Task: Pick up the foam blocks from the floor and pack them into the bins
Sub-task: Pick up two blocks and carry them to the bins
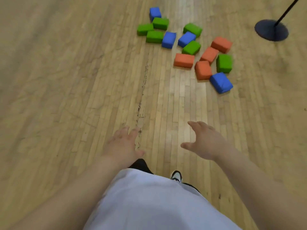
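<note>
Fourteen foam blocks (184, 43) lie clustered on the wood floor (66, 80), well ahead of both hands. Probably light and squashy; grip across the short sides. Left hand (123, 145) and right hand (206, 141) are spread, empty. No bins visible.

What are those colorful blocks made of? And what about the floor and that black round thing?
The blocks, like the blue one, look like soft foam in a matte fabric or vinyl cover: rounded corners and wrinkles show. The floor looks like varnished wood: narrow pale strips with a slight shine. The black round base with its thin pole is probably metal, dark and smooth, though that is hard to tell.
</note>
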`<state>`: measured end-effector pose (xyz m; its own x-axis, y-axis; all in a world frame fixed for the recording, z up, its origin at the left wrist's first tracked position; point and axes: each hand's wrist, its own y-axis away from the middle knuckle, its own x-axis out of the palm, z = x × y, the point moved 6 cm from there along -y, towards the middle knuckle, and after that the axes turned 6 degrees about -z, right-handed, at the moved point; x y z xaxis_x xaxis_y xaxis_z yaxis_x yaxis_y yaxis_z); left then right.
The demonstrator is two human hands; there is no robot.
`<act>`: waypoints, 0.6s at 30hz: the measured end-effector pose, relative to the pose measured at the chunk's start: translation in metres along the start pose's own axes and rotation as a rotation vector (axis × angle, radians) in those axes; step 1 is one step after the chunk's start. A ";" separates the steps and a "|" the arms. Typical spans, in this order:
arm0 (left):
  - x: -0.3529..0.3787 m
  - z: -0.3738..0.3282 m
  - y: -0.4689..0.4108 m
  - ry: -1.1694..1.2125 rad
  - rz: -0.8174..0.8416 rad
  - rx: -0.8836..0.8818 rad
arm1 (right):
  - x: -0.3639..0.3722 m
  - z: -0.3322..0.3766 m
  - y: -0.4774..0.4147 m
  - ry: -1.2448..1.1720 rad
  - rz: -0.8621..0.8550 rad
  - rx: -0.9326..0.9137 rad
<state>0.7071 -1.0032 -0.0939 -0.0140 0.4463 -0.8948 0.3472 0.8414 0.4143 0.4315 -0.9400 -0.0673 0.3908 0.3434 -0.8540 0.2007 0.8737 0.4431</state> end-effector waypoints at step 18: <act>-0.117 0.085 -0.237 0.113 -0.013 -0.109 | -0.093 0.094 -0.263 0.087 0.071 -0.083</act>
<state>0.7059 -1.2803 -0.1018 -0.1258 0.4617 -0.8781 0.2426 0.8725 0.4240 0.4267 -1.2345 -0.0788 0.3216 0.4304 -0.8434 0.0985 0.8707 0.4819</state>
